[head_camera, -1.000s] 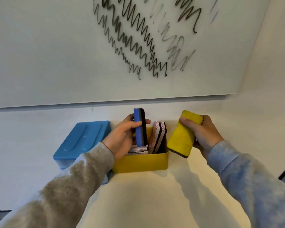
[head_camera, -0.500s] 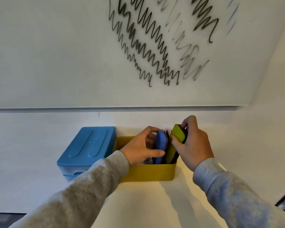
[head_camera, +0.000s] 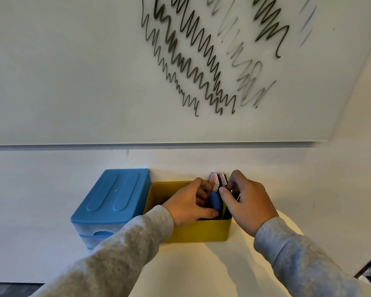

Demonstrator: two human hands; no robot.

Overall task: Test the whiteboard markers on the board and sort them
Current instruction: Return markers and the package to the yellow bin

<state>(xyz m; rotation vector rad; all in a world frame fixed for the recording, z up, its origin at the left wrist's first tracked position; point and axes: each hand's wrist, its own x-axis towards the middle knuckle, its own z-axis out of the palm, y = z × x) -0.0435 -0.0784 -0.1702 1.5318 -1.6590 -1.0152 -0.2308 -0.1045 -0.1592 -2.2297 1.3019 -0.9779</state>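
My left hand (head_camera: 187, 205) curls its grip round a blue eraser (head_camera: 215, 203), thumb under it, inside the yellow box (head_camera: 198, 231) at the centre of the frame. My right hand (head_camera: 247, 203) has its fingers bent over the box's right end; what that grip holds, if anything, I cannot tell. Two labelled erasers (head_camera: 218, 179) stand upright between the hands. A blue drawer box (head_camera: 114, 202) touches the yellow one on the left (both on the pale surface (head_camera: 201, 271)). Black marker scribbles (head_camera: 201, 61) cross the whiteboard (head_camera: 62, 71) at upper right.
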